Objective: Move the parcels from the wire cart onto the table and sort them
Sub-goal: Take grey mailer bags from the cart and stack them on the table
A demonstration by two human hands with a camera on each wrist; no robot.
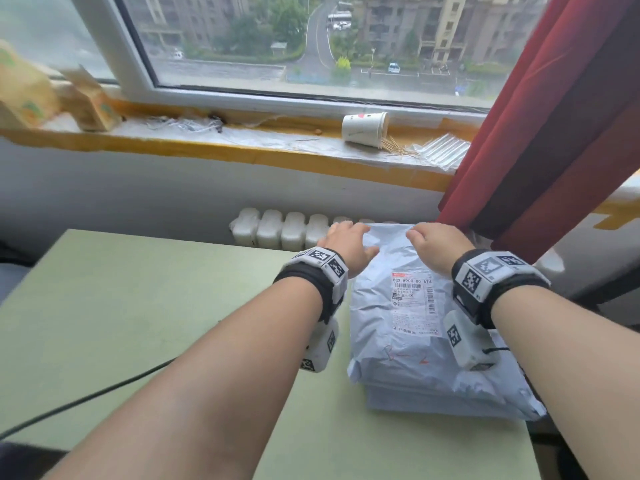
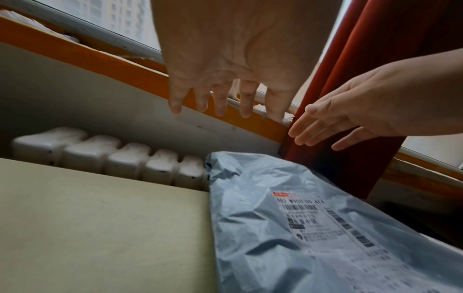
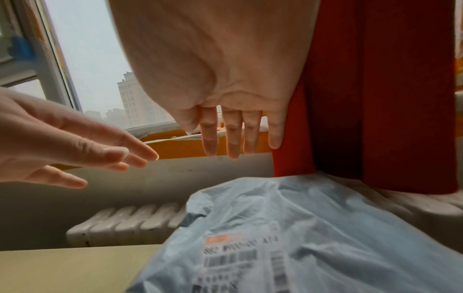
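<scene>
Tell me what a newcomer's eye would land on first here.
First the grey parcel with its printed label, topping a stack at the green table's right edge. Both hands, left hand and right hand, hover open over its far end. Beyond, a tipped paper cup lies on the windowsill beside the red curtain.

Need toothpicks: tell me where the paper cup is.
Head view: the paper cup lies tipped on the windowsill, right of centre, near the red curtain.

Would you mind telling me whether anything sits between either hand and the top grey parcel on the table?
Nothing visible does. The left hand and right hand hover open above the far end of the top grey parcel, with only air between them and it in both wrist views.
</scene>
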